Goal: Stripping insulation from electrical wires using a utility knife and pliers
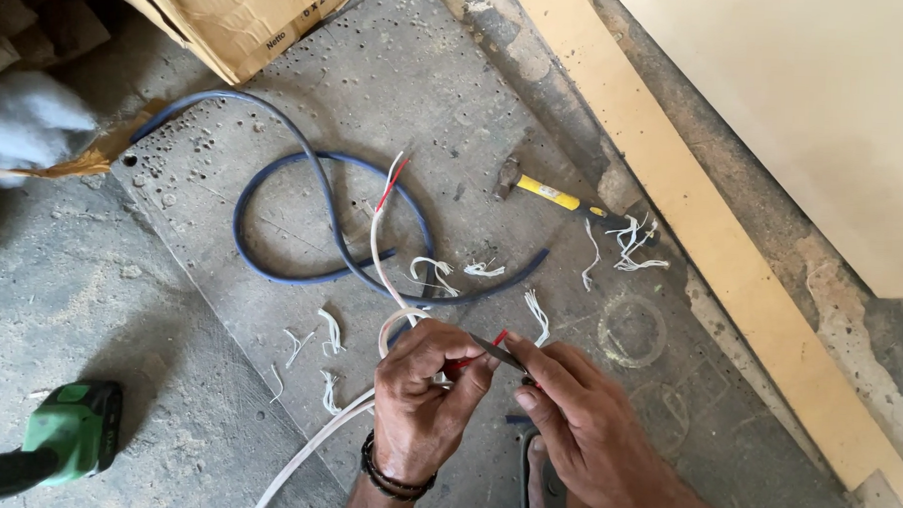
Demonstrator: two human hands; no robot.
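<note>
My left hand [422, 388] grips a white sheathed cable [377, 251] where it loops near my fingers; a red inner wire [392, 182] pokes out of its far end, and another red wire end shows between my hands. My right hand [581, 414] pinches a thin dark blade [496, 353] against that red wire at my left fingertips. The white cable trails down to the lower left across the concrete floor [200, 305].
A dark blue cable [318, 194] coils on the floor ahead. White sheath scraps [329, 330] lie scattered. A yellow-handled hammer [554, 194] rests beside a wooden board [712, 233]. A cardboard box [230, 16] sits top left, a green power tool [65, 436] bottom left.
</note>
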